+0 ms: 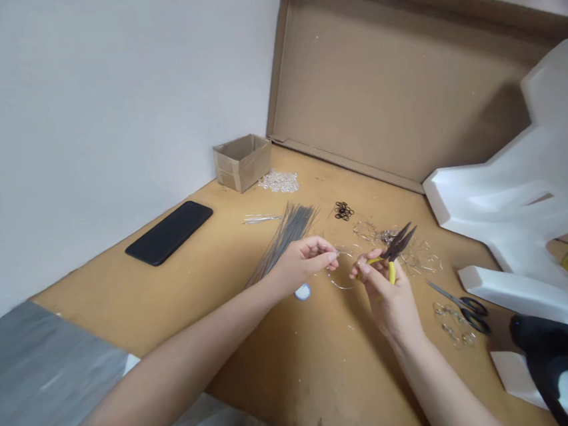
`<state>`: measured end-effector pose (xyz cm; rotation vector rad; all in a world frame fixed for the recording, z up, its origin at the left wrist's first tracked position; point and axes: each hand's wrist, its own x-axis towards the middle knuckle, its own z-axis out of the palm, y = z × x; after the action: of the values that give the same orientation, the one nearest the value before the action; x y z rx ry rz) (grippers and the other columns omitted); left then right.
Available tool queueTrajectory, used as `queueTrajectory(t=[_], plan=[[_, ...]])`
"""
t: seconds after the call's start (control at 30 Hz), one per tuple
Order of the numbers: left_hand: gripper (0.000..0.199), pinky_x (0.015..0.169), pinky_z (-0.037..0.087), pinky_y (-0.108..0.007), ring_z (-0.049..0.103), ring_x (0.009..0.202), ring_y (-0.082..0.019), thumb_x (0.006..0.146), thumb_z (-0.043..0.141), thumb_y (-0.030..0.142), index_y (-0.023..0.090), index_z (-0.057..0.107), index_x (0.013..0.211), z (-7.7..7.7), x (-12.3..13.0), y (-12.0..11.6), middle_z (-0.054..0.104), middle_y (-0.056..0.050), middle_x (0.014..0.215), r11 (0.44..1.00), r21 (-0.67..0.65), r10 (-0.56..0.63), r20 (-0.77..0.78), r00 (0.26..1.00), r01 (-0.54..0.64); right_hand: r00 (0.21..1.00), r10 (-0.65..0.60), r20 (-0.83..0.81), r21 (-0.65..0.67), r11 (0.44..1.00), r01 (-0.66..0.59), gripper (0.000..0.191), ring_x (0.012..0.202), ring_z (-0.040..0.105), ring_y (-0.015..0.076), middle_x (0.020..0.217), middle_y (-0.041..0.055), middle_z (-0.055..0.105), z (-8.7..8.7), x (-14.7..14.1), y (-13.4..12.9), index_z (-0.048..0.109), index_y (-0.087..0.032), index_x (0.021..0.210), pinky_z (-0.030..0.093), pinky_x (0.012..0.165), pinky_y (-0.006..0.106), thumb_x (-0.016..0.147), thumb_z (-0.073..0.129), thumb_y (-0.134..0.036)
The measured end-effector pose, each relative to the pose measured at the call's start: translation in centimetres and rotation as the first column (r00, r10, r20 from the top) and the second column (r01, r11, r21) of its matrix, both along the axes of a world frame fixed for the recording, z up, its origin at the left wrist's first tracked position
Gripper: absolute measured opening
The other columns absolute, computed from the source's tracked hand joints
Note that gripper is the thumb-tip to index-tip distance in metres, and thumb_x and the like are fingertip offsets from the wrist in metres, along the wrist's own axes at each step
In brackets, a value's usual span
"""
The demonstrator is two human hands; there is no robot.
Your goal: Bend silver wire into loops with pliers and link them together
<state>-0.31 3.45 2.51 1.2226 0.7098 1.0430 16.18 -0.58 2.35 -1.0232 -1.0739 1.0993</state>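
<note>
The left hand point(301, 263) pinches a thin wire loop point(339, 281) between pressed-together fingers point(324, 250), above the tan table point(280, 381). The right hand point(387, 297) grips yellow-handled pliers point(392, 251), its fingers curled around the handles, with the dark tips slanting up and to the right, away from the person. A bundle of grey metal rods point(286, 236) lies just beside the left hand, and scissors point(461, 310) lie right of the right hand. A small cardboard box point(243, 163) and a black phone point(169, 233) sit along the white wall point(103, 110).
</note>
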Motion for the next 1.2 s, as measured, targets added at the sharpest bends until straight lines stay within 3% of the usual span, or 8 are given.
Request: queueTrajectory(t=[0.23, 0.57, 0.8, 0.93, 1.03, 1.2], plan=[[0.010, 0.065, 0.042, -0.022, 0.053, 0.062, -0.007, 0.072, 0.060, 0.021, 0.012, 0.057, 0.073, 0.2, 0.0, 0.0, 0.058, 0.001, 0.065, 0.998, -0.023, -0.055, -0.135, 0.989, 0.053, 0.992, 0.025, 0.122, -0.009, 1.000, -0.024, 0.021, 0.069, 0.056, 0.0138, 0.075, -0.0014, 0.057, 0.1, 0.4, -0.2, 0.053, -0.023, 0.090, 0.043, 0.070, 0.032, 0.074, 0.066, -0.027], [0.027, 0.065, 0.045, -0.023, 0.054, 0.061, -0.008, 0.081, 0.054, 0.037, 0.011, 0.059, 0.077, 0.0, -0.5, 0.3, 0.059, -0.001, 0.068, 0.996, 0.031, -0.081, -0.013, 0.997, 0.081, 0.987, 0.002, 0.162, 0.013, 1.000, -0.004, 0.013, 0.064, 0.053, 0.0132, 0.071, -0.0015, 0.058, 0.1, 1.0, -0.1, 0.053, -0.023, 0.089, 0.042, 0.067, 0.030, 0.079, 0.060, -0.027], [0.027, 0.060, 0.043, -0.021, 0.053, 0.055, -0.006, 0.084, 0.049, 0.036, 0.011, 0.057, 0.077, 0.0, -0.5, 0.1, 0.059, -0.001, 0.070, 0.988, 0.040, -0.150, -0.062, 0.987, 0.152, 0.988, 0.065, 0.142, -0.039, 0.997, -0.060, 0.014, 0.065, 0.056, 0.0131, 0.071, -0.0023, 0.059, 0.1, 1.0, -0.2, 0.056, -0.024, 0.088, 0.043, 0.068, 0.030, 0.077, 0.063, -0.027], [0.028, 0.049, 0.040, -0.018, 0.049, 0.047, -0.005, 0.085, 0.046, 0.039, 0.013, 0.054, 0.080, 0.0, -0.4, -0.1, 0.055, 0.002, 0.064, 0.971, 0.034, -0.230, -0.133, 0.964, 0.236, 0.969, 0.096, 0.228, -0.055, 0.995, -0.086, 0.017, 0.064, 0.058, 0.0138, 0.070, -0.0018, 0.059, 0.2, 0.9, -0.3, 0.058, -0.023, 0.088, 0.045, 0.067, 0.030, 0.075, 0.065, -0.030], [0.029, 0.045, 0.037, -0.017, 0.045, 0.043, -0.005, 0.085, 0.045, 0.041, 0.014, 0.051, 0.077, -0.1, -0.4, -0.3, 0.048, 0.005, 0.055, 0.960, 0.039, -0.267, -0.157, 0.951, 0.276, 0.944, 0.049, 0.327, -0.016, 0.999, -0.046, 0.015, 0.066, 0.058, 0.0142, 0.071, -0.0012, 0.060, 0.4, 0.6, -0.7, 0.059, -0.023, 0.087, 0.046, 0.067, 0.029, 0.075, 0.064, -0.031], [0.026, 0.047, 0.036, -0.018, 0.043, 0.042, -0.005, 0.086, 0.043, 0.038, 0.015, 0.048, 0.074, 0.0, -0.3, -0.5, 0.047, 0.006, 0.050, 0.941, 0.072, -0.305, -0.231, 0.924, 0.329, 0.827, -0.039, 0.560, 0.089, 0.996, -0.014, 0.009, 0.070, 0.058, 0.0150, 0.076, 0.0004, 0.062, 1.2, 0.1, -1.4, 0.058, -0.022, 0.084, 0.046, 0.066, 0.028, 0.077, 0.060, -0.028]])
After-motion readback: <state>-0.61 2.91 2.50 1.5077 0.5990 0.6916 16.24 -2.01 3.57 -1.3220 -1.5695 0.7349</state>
